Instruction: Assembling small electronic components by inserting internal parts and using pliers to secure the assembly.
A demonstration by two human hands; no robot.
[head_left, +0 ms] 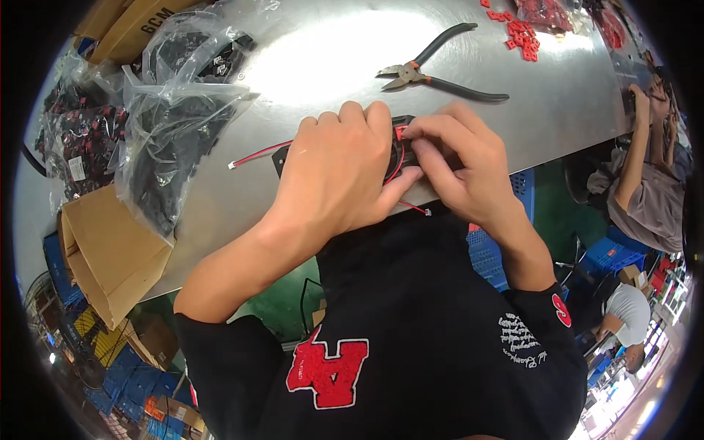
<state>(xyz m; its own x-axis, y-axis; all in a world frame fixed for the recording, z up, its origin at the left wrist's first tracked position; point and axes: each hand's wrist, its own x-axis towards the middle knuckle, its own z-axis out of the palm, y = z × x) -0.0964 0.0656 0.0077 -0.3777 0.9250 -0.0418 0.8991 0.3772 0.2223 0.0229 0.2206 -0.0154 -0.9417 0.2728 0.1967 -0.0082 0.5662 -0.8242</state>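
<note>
My left hand lies over a black plastic housing and presses it to the metal table; its fingers are bent round it, and much of the housing is hidden. My right hand is closed in a pinch at a small red piece on the housing's right end. A thin red-and-black wire with a white plug sticks out to the left of the housing. Another red wire ends in a white plug near the table's front edge.
Open cutting pliers with black handles lie beyond my hands. Loose red pieces are scattered at the back right. Clear bags of black parts and an open cardboard box are at the left. Another person sits at the right.
</note>
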